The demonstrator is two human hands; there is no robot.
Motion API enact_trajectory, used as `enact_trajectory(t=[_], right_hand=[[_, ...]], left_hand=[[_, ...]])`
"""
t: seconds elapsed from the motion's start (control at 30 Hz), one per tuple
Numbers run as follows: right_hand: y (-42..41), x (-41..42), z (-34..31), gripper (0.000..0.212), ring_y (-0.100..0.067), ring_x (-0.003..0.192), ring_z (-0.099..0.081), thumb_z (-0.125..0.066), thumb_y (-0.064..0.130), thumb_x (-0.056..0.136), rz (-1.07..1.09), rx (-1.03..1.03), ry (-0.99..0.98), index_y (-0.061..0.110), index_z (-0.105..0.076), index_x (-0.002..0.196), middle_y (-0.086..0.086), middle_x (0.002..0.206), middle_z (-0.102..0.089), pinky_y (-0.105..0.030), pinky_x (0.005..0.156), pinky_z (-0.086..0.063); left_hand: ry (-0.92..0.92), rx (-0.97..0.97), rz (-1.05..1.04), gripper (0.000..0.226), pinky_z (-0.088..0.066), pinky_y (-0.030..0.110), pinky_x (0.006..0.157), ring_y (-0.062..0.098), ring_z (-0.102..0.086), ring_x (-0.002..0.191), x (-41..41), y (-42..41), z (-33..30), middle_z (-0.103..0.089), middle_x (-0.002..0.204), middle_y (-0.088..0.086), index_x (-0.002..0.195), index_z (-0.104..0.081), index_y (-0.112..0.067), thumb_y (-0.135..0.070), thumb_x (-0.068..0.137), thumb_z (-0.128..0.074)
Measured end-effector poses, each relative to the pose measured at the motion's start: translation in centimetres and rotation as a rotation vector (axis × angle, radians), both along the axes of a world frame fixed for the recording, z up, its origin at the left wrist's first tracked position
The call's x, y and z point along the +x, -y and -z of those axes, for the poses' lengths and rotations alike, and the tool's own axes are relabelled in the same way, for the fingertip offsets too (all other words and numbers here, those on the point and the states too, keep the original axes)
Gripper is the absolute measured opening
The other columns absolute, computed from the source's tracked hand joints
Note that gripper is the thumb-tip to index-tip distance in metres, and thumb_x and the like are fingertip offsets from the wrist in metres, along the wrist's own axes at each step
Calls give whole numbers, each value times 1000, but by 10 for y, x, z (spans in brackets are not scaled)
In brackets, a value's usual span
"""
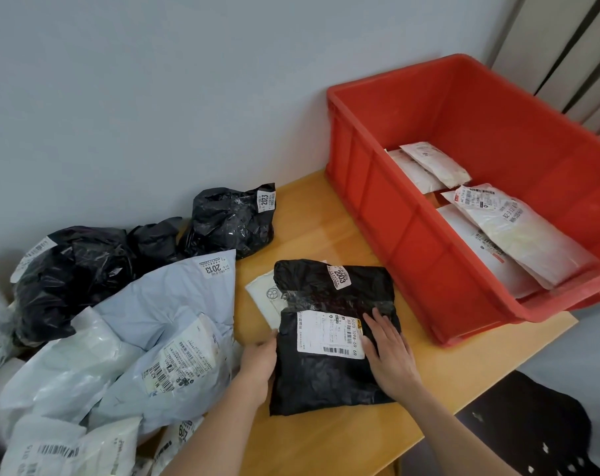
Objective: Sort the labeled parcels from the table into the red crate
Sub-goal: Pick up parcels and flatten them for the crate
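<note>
A flat black parcel point(329, 376) with a white shipping label and a "2003" sticker lies on the wooden table point(326, 444), partly over a white parcel point(262, 300). My left hand point(257, 360) holds the black parcel's left edge, its fingers tucked under and hidden. My right hand point(389, 353) lies flat on the parcel's right side, fingers straight, touching the label's edge. The red crate point(395, 207) stands at the right and holds several white labeled parcels point(518, 231).
A heap of parcels fills the left: a pale blue one marked "2013" point(168, 297), a black bag marked "2023" point(230, 221), another black bag point(68, 280), and white ones point(68, 372). A grey wall runs behind. The table's front edge is at lower right.
</note>
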State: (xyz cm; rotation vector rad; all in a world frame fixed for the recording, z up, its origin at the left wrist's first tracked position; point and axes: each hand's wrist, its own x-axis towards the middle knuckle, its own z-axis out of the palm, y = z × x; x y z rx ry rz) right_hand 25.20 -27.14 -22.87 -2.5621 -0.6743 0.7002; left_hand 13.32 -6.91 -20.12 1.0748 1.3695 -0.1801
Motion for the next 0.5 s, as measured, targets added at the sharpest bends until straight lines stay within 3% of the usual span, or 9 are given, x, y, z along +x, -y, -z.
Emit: enact_trajectory(t=[0.17, 0.3, 0.43, 0.5], right_hand=[[6, 4, 7, 54, 3, 143, 12, -22, 48, 102, -50, -3, -22, 36, -11, 154, 21, 158, 6, -33, 120, 3], [5, 1, 7, 52, 3, 143, 15, -18, 58, 98, -60, 11, -25, 51, -2, 148, 25, 155, 11, -34, 118, 8], [5, -3, 4, 50, -4, 146, 14, -18, 58, 99, -87, -14, 37, 57, 3, 144, 17, 160, 10, -39, 118, 5], [3, -4, 2, 50, -9, 148, 15, -17, 59, 99, -102, -48, 53, 58, 6, 144, 14, 161, 12, -42, 119, 3]], left_hand=[[31, -68, 30, 61, -51, 39, 97, 26, -62, 105, 10, 0, 3, -67, 116, 8, 127, -60, -8, -51, 85, -68], [151, -208, -23, 64, -55, 41, 91, 27, -67, 102, 18, 6, -4, -70, 112, 10, 133, -56, -13, -49, 83, -71], [239, 78, -10, 48, -55, 28, 73, 20, -67, 96, 25, 6, -21, -69, 112, 4, 133, -53, -20, -29, 89, -70], [284, 231, 2, 32, -54, 23, 65, 25, -69, 88, 26, -1, -34, -70, 106, 12, 126, -57, -20, -22, 95, -63]])
